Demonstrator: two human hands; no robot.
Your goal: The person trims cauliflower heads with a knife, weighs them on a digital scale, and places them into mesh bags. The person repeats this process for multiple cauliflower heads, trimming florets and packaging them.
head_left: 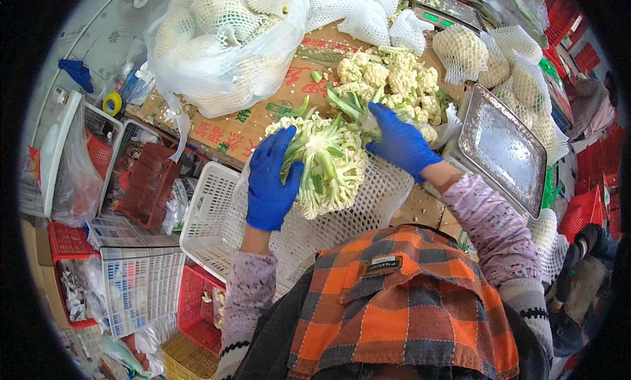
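Note:
A cauliflower head [335,168] lies stem side up over a white plastic basket [207,202], its cut pale stem and green leaf ribs facing me. My left hand [273,183], in a blue glove, holds it by its left side. Just beyond its right edge, my blue-gloved right hand [402,141] has thumb and fingers around a pale leafy cauliflower stalk [367,119]; the palm side is hidden. Behind that hand, cut cauliflower florets [389,79] are heaped on a printed cardboard sheet [236,133]. White foam netting [379,183] spreads below the head.
A plastic bag [222,50] of netted cauliflowers stands at the back left. To the right are a scale with a metal tray [503,148] and netted cauliflowers [461,52]. Another digital scale [446,10] sits behind. Crates, including a red crate [197,306], fill the lower left.

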